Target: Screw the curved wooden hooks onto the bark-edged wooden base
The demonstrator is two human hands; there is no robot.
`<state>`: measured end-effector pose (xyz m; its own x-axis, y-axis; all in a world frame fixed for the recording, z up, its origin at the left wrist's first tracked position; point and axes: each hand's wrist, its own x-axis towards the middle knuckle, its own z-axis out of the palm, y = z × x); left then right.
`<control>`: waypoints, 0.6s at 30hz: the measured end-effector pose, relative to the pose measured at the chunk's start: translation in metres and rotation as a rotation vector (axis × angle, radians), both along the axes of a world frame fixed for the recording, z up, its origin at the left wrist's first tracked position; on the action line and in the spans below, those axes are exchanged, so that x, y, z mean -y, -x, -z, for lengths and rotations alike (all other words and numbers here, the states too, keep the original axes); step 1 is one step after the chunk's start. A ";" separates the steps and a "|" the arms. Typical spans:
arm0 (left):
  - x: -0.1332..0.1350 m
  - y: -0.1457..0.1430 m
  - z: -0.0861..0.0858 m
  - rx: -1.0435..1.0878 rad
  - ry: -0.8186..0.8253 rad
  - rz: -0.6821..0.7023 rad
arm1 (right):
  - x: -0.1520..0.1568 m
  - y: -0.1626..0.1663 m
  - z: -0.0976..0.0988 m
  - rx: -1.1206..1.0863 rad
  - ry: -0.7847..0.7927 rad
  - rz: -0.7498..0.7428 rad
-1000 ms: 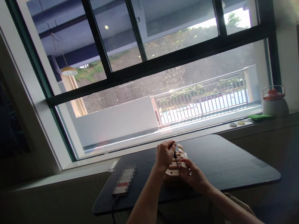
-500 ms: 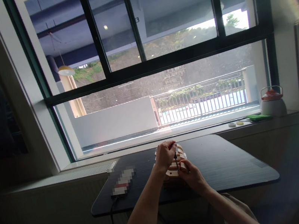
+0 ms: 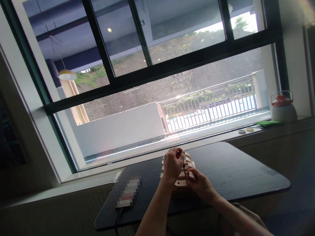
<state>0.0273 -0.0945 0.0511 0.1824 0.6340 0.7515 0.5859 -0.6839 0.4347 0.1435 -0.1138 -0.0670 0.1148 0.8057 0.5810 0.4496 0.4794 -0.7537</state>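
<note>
A light wooden slatted piece [image 3: 181, 172] lies on the dark table [image 3: 238, 173] in front of me. My left hand [image 3: 172, 164] is closed round the handle of a small screwdriver [image 3: 183, 166], which stands upright with its tip on the wood. My right hand [image 3: 200, 183] rests against the near right side of the wooden piece, fingers curled on it by the tool's tip. The hands hide much of the wood.
A blurred flat object [image 3: 127, 192] with a cable lies on the table's left part. On the window sill at the right stand a white and orange kettle-like pot [image 3: 282, 108], a green cloth [image 3: 269, 123] and two small rings [image 3: 245, 130]. A large window fills the wall behind.
Both hands stay on the wooden piece with the screwdriver upright. The view has drifted slightly right and down, nothing else has visibly moved.
</note>
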 end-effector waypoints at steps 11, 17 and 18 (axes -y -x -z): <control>0.000 -0.003 0.000 -0.003 -0.034 0.017 | -0.001 0.000 -0.002 0.050 0.009 0.021; -0.003 -0.003 0.003 0.023 -0.013 0.023 | 0.001 0.002 -0.005 0.049 0.010 0.036; -0.003 -0.004 0.003 0.020 -0.006 0.053 | 0.002 0.002 -0.006 0.052 0.003 0.037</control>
<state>0.0308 -0.0912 0.0484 0.2011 0.6193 0.7590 0.5399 -0.7166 0.4416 0.1417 -0.1157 -0.0614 0.1142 0.8034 0.5844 0.5051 0.4596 -0.7305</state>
